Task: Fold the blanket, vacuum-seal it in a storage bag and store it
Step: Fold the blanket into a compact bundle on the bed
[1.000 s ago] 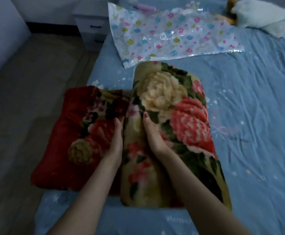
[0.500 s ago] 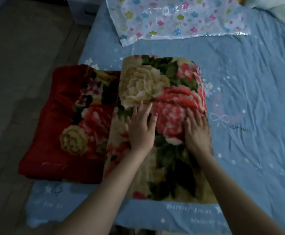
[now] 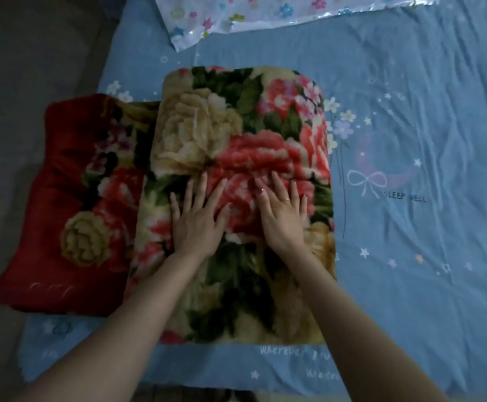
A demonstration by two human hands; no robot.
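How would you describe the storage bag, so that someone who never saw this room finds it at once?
Start from the blue bedsheet covering the bed. Beyond the folded floral blanket under both hands, at the far edge of the view, lies the storage bag, flat. It alone is thin, shiny plastic, white with small coloured flowers, while the blanket is thick and fuzzy.

Folded blanket (image 3: 236,146) on the bed (image 3: 410,256), both hands on it, storage bag (image 3: 265,15) at twelve o'clock
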